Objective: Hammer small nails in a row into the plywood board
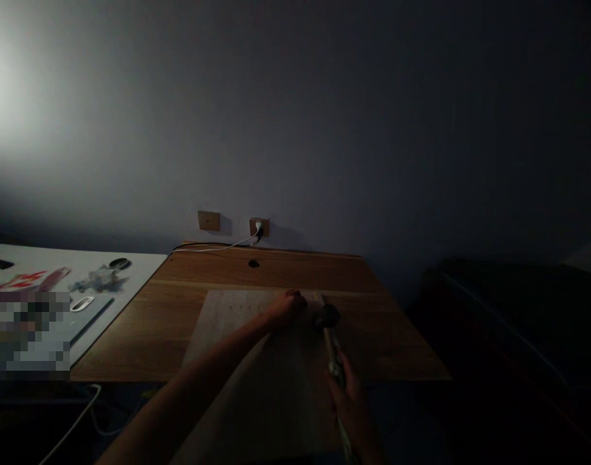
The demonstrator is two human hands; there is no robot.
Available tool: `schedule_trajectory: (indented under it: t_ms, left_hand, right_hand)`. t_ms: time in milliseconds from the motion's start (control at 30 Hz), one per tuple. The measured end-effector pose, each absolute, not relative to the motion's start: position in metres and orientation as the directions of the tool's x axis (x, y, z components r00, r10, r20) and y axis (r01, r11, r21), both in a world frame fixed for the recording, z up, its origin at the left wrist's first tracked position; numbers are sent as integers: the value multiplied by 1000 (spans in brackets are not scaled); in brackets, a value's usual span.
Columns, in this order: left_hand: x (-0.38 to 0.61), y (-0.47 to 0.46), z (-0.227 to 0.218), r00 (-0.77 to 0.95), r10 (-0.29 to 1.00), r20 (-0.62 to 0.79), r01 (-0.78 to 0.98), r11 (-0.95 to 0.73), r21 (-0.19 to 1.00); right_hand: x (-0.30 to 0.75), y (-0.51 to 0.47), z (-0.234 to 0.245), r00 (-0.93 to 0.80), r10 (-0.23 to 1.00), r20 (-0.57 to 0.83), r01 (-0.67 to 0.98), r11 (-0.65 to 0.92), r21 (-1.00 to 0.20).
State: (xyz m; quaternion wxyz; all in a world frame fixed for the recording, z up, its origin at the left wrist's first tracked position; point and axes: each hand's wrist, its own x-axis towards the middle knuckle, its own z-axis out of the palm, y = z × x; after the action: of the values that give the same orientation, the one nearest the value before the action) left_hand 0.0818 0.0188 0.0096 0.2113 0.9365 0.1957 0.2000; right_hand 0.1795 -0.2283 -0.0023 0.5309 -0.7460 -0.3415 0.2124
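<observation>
A pale flat board (237,361) lies on the wooden table, its near end reaching toward me. A short row of small dark marks or nails (241,307) runs along its far end. My left hand (288,307) rests at that far end, right of the row, with fingers curled together; whatever they pinch is too dark and small to see. My right hand (349,391) is wrapped round the light handle of a hammer (330,345). The hammer's dark head is just right of my left hand, over the board's right edge, apart from the fingers.
The wooden table (145,323) has a round cable hole (253,263) near the wall. Cords run to a plugged wall socket (259,227). A white table (145,261) at left bears a plastic bag (99,279) and other items. Dim furniture (518,310) stands at right.
</observation>
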Motion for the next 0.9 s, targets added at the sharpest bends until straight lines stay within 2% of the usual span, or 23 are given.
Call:
schedule_trajectory:
  t_ms: [200, 267, 400, 500, 667, 900]
  left_hand:
    - [88, 21, -7, 812, 494, 313, 240, -769, 592]
    - [87, 21, -9, 806, 512, 296, 235, -737, 634]
    - [88, 22, -8, 784, 577, 229, 308, -681, 665]
    - [89, 23, -6, 778, 578, 246, 312, -696, 647]
    - [89, 23, -6, 778, 573, 257, 288, -689, 665]
    - [91, 19, -7, 731, 639, 239, 301, -616, 728]
  right_hand:
    - [178, -228, 7, 659, 752, 22, 244, -186, -952]
    - [178, -229, 12, 636, 769, -58, 180, -221, -959]
    - [179, -232, 25, 529, 786, -319, 20, -388, -922]
    - [180, -234, 31, 451, 801, -393, -28, -427, -904]
    - [182, -229, 35, 497, 770, -400, -127, -392, -911]
    - [175, -200, 37, 556, 769, -315, -123, -299, -946]
